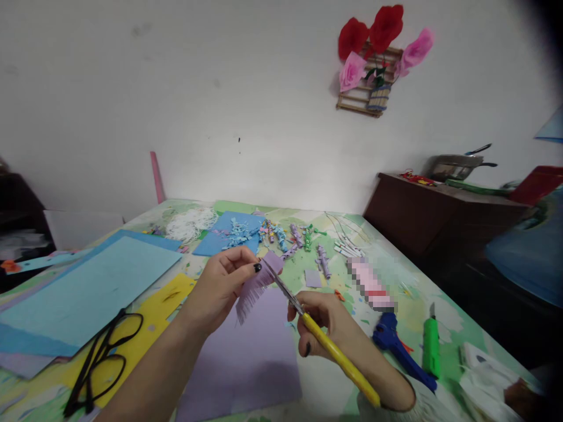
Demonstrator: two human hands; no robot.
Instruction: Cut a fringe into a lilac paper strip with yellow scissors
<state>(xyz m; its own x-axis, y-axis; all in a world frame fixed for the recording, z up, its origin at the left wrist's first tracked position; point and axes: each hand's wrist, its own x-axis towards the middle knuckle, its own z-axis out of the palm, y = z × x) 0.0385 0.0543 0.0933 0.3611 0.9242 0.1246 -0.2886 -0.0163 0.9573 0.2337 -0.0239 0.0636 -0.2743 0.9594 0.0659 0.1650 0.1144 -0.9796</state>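
A small purple paper strip [259, 283], its lower edge cut into a fringe, is pinched between the thumb and fingers of my left hand [226, 287]. My right hand [325, 322] is closed around scissors [338, 354] with yellow handles. Their blades point up and to the left and meet the strip near its upper right part. Below both hands lies a larger purple sheet [246, 363]. Beyond them, rolled fringed pieces [323, 261] in purple, blue and green lie near a small purple square [312, 278].
Black glasses [105, 354] rest on yellow paper [169, 296] at left, beside light blue sheets [97, 287]. A blue glue gun [402, 349] and green cutter [431, 346] lie at right. White strings [189, 223] and blue scraps [241, 231] are farther back.
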